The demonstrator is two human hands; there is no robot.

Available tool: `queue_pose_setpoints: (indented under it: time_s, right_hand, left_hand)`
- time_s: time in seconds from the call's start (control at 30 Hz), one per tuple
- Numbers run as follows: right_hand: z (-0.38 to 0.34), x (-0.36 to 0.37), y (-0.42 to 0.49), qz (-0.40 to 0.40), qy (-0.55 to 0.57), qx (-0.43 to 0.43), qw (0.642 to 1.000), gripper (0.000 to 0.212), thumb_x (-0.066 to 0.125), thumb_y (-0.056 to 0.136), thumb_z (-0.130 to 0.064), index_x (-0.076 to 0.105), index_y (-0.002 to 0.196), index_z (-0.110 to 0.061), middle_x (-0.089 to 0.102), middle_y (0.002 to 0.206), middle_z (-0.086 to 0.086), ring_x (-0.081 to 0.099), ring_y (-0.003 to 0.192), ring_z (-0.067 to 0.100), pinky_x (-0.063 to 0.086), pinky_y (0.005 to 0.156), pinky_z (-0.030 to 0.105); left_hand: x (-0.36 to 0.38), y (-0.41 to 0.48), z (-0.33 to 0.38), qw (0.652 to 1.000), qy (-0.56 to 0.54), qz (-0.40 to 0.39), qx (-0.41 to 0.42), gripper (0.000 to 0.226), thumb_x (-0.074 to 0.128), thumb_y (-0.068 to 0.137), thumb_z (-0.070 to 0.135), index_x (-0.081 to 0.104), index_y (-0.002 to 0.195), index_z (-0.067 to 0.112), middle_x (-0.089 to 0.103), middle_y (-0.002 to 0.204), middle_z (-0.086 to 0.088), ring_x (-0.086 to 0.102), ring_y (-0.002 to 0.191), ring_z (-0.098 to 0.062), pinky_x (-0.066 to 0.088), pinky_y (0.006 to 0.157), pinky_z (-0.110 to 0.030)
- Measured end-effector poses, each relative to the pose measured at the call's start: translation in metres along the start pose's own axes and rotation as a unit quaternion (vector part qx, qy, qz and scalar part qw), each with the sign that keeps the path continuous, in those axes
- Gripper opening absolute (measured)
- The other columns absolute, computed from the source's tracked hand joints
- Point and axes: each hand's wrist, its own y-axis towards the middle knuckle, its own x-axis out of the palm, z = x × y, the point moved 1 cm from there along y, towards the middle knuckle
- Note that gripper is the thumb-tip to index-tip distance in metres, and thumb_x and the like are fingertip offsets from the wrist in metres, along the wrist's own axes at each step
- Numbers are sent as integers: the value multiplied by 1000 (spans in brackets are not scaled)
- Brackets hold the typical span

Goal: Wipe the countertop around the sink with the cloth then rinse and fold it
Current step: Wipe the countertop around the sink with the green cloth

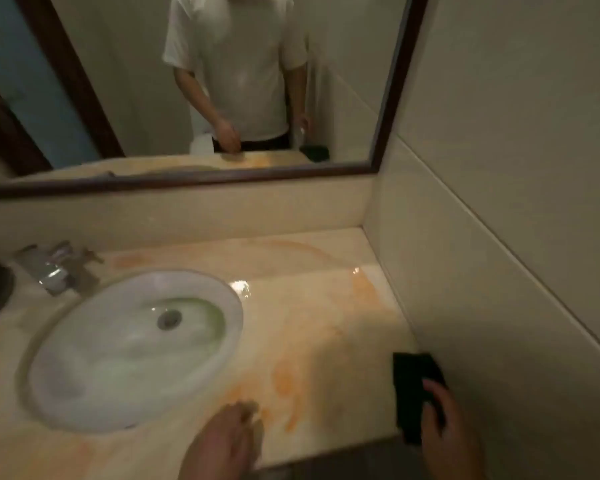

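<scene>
Right hand (pixel 447 427) on dark cloth (pixel 413 386) (no legible writing), countertop (pixel 326 341) corner

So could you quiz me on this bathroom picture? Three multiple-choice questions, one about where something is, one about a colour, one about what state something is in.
1. Where does the cloth lie?
A. In the sink
B. On the countertop's front right corner, by the wall
C. Draped over the tap

2. What colour is the cloth?
A. White
B. Yellow
C. Very dark, nearly black

3. What is the right hand doing?
A. Fingers resting on the cloth
B. Turning the tap
C. Raised to the mirror

Answers:
1 B: the cloth sits at the countertop edge beside the right wall, well away from the sink and tap.
2 C: it looks almost black against the pale orange-veined stone.
3 A: the fingertips lie on the cloth's near end, while the left hand hovers, empty, near the front edge.
</scene>
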Motion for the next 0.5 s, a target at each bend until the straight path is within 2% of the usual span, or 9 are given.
queue_pose_setpoints:
  time_s: [0.07, 0.13, 0.17, 0.23, 0.33, 0.5]
  right_hand:
    - [-6, 17, 16, -53, -34, -5, 998, 48, 54, 95, -16, 45, 142, -22, 44, 148, 12, 44, 133, 30, 33, 108, 35]
    - [4, 36, 33, -132, -109, -25, 985, 56, 46, 99, -24, 28, 150, -8, 25, 158, 11, 24, 146, 26, 18, 116, 32]
    - [13, 48, 37, -168, -139, -32, 975, 59, 41, 101, -29, 20, 152, -8, 15, 161, 11, 14, 149, 24, 10, 118, 31]
    - [31, 66, 37, -208, -208, -46, 954, 63, 23, 101, -43, 5, 153, -11, 0, 162, 9, 0, 150, 21, 0, 118, 30]
    - [40, 76, 51, -201, -271, -96, 936, 71, 0, 89, -50, -6, 150, -14, -7, 161, 5, -5, 149, 20, -4, 117, 31]
    - [25, 98, 98, -208, -281, -134, 927, 67, 9, 96, -44, -2, 154, -11, -3, 163, 6, -5, 149, 17, -1, 119, 30]
  left_hand:
    - [7, 29, 23, 994, 72, 16, 75, 52, 45, 86, 51, 67, 115, 15, 70, 111, -6, 68, 102, -24, 54, 80, -30]
    - [17, 54, 36, 987, 144, -12, 72, 55, 42, 91, 43, 57, 131, 9, 58, 136, -13, 53, 127, -32, 48, 97, -41]
    - [27, 61, 37, 985, 159, -44, 55, 59, 39, 94, 44, 45, 142, 10, 43, 149, -12, 37, 140, -32, 37, 108, -45]
    - [48, 67, 31, 980, 184, -68, 18, 66, 28, 96, 47, 25, 152, 13, 18, 161, -9, 8, 149, -29, 17, 118, -47]
    - [58, 80, 26, 975, 212, -69, -11, 73, 15, 93, 50, 17, 154, 11, 8, 163, -10, -1, 150, -29, 8, 119, -49]
    - [68, 82, 17, 969, 240, -58, -8, 72, 16, 95, 50, 10, 155, 10, 2, 162, -10, -7, 149, -25, 4, 120, -49]
